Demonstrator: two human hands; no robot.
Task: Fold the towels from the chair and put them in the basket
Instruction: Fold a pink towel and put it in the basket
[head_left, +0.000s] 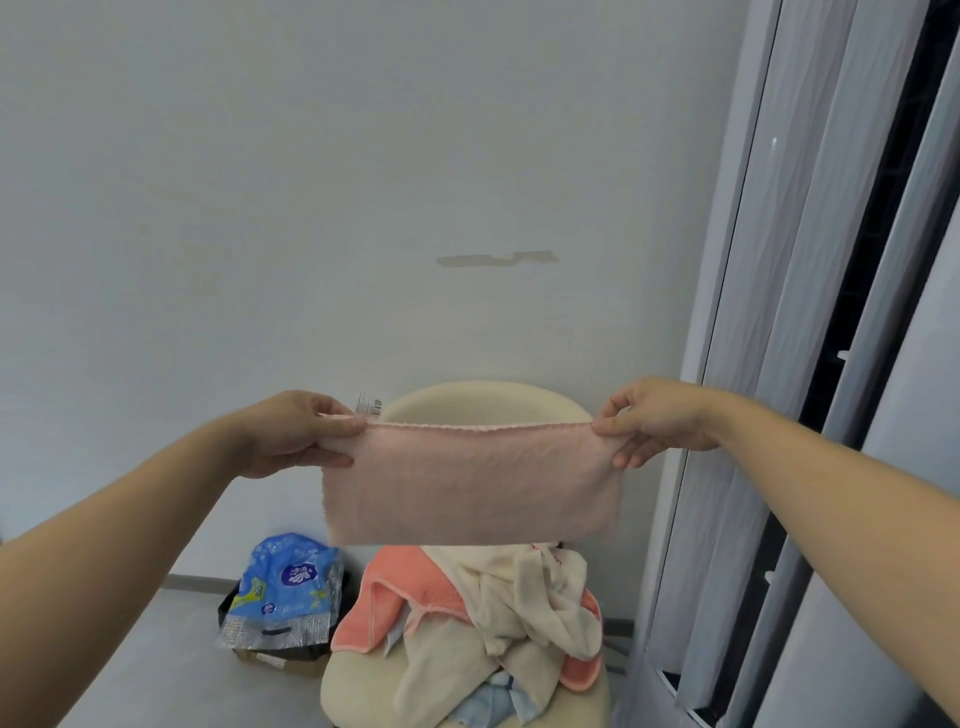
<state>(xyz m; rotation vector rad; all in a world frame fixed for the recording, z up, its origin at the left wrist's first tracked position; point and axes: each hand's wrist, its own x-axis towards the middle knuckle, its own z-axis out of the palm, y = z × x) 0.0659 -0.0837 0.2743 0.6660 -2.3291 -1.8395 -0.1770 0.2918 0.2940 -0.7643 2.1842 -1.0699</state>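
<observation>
A pale pink towel (470, 480) hangs in the air, folded in half and stretched flat between my hands. My left hand (296, 434) pinches its top left corner, where a small white label sticks up. My right hand (652, 421) pinches the top right corner. Below it stands a cream chair (483, 402) with a pile of towels on its seat: a coral one (400, 587), a cream one (524, 597) and a light blue one (493, 699) at the front. No basket is in view.
A blue plastic package (283, 590) lies on a dark bag on the grey floor left of the chair. A white wall stands behind. Grey curtains (810, 312) and a window frame run down the right side.
</observation>
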